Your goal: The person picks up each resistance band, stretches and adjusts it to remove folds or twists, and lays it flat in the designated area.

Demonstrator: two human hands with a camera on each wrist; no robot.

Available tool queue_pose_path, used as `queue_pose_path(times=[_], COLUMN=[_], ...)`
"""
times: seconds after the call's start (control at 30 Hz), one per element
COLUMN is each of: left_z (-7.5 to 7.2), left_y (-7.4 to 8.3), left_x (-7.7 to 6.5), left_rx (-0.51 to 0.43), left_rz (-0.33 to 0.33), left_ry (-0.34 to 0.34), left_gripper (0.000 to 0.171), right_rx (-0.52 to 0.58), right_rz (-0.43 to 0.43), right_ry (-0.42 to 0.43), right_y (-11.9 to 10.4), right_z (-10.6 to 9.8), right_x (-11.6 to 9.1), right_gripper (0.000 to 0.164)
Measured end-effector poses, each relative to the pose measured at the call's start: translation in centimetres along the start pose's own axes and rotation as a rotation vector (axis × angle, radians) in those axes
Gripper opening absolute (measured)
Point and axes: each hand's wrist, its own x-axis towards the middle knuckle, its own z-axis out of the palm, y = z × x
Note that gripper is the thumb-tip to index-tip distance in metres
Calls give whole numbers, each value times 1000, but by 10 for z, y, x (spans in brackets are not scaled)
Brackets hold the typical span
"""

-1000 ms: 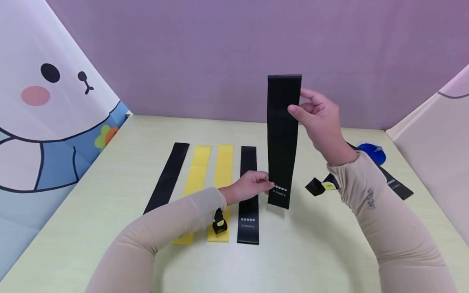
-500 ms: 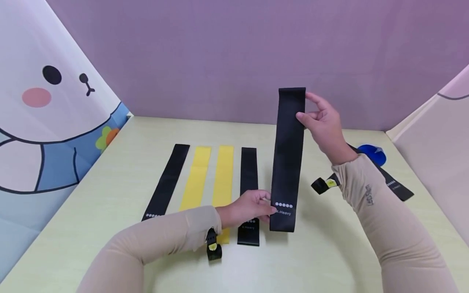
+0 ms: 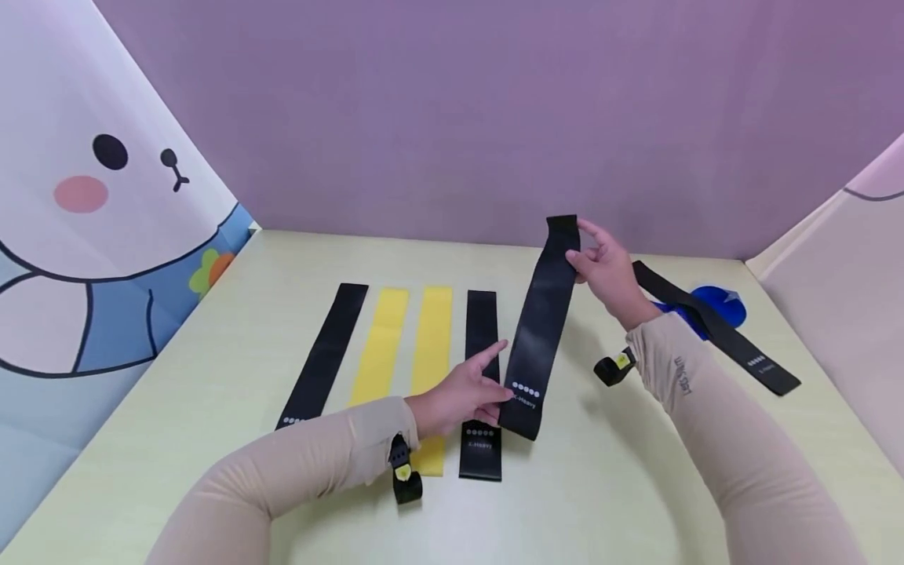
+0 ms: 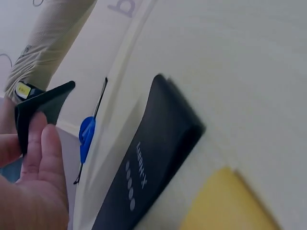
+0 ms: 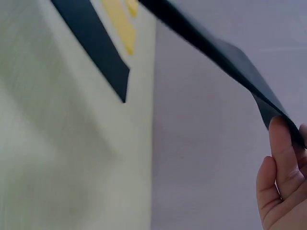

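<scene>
A black resistance band (image 3: 540, 322) marked "X-Heavy" is held slanted above the table, its upper end farther back. My right hand (image 3: 606, 275) pinches its right edge near the upper end, thumb in front. My left hand (image 3: 462, 395) pinches the lower left edge beside the printed dots, index finger pointing out. In the left wrist view, the left hand (image 4: 41, 177) has the end of the band between thumb and fingers. The right wrist view has the right hand (image 5: 285, 177) at the band's edge. Left of it lies another black band (image 3: 482, 463), partly behind the left hand.
Two yellow bands (image 3: 432, 337) and a further black band (image 3: 325, 353) lie in a row on the table (image 3: 565, 502). At the right, a black band (image 3: 741, 345) crosses blue bands (image 3: 720, 304). A purple backdrop (image 3: 494, 118) stands behind the table.
The held band has come down and tilted, its top leaning away and its lower end shifting left. Both hands have lowered overall. My left index finger has straightened out.
</scene>
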Motion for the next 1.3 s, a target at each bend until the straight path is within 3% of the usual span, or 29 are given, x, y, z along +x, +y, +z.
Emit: queue_pose_path(times=[0.3, 0.6, 0.97, 1.3], left_z=[-10, 2, 15, 17], left_y=[-8, -8, -10, -15], left_x=[-1, -4, -3, -1], left_rx=[2, -3, -12, -7], left_rz=[-77, -127, -186, -204], left_ry=[-11, -88, -84, -103], left_gripper=[78, 78, 77, 74], right_rx=[-68, -135, -158, -267], right_rz=[85, 150, 227, 270], right_ry=[-141, -227, -278, -338], right_y=[23, 38, 48, 60], right_z=[19, 32, 42, 48], right_x=[17, 19, 18, 18], right_gripper=[63, 62, 61, 61])
